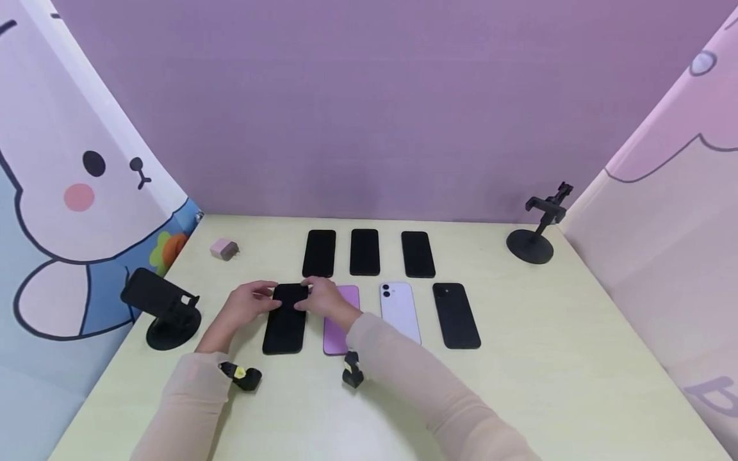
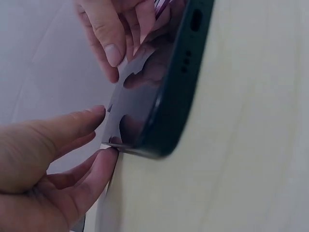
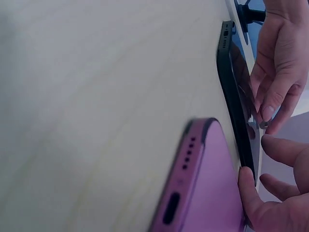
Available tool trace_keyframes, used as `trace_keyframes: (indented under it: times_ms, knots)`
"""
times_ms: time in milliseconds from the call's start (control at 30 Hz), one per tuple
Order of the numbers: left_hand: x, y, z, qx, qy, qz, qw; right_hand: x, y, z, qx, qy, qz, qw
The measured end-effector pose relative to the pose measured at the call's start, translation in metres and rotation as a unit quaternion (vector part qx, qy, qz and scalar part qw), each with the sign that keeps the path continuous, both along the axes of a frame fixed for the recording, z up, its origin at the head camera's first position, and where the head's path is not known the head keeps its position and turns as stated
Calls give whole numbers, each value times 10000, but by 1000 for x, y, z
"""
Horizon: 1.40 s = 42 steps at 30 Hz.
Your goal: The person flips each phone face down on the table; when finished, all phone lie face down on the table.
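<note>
A black phone (image 1: 285, 326) lies screen up at the left end of the front row, and both hands meet at its far end. In the left wrist view a thin clear screen film (image 2: 116, 104) stands slightly off the phone (image 2: 178, 87). My left hand (image 1: 254, 299) pinches the film's corner between thumb and forefinger (image 2: 104, 133). My right hand (image 1: 319, 296) holds the film's other corner with curled fingertips (image 2: 120, 48). In the right wrist view its thumb (image 3: 245, 176) rests against the phone's edge (image 3: 231, 92). A pink phone (image 3: 207, 193) lies right beside it.
The front row also holds the pink phone (image 1: 340, 320), a lavender phone (image 1: 399, 310) and a black phone (image 1: 455, 315). Three black phones (image 1: 364, 251) lie behind. A phone stand (image 1: 164, 307) is at the left, another stand (image 1: 539, 230) far right, a pink charger (image 1: 223, 248) far left.
</note>
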<state>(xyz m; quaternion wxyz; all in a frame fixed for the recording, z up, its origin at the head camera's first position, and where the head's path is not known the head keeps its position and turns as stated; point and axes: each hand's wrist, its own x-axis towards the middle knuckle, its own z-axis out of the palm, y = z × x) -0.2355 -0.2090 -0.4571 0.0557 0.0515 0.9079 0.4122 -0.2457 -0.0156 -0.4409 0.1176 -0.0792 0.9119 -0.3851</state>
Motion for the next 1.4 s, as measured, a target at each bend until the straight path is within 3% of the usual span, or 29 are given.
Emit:
trace_keyframes:
  times_ms: [467, 700, 900, 1133, 1400]
  knots:
    - [-4, 3, -4, -201, 237, 1, 9995, 0, -8, -4, 400, 331, 4, 9987]
    - [-2, 5, -1, -241, 152, 43, 9996, -1, -8, -5, 131, 167, -96, 9997]
    - [0, 6, 0, -199, 150, 35, 9997, -4, -3, -8, -870, -108, -251, 9958]
    - [2, 10, 2, -126, 113, 2, 9999, -4, 5, -10, -2358, -570, -365, 9694]
    - [3, 15, 5, -84, 339, -149, 9993, -6, 13, -7, -3046, -694, -298, 9495]
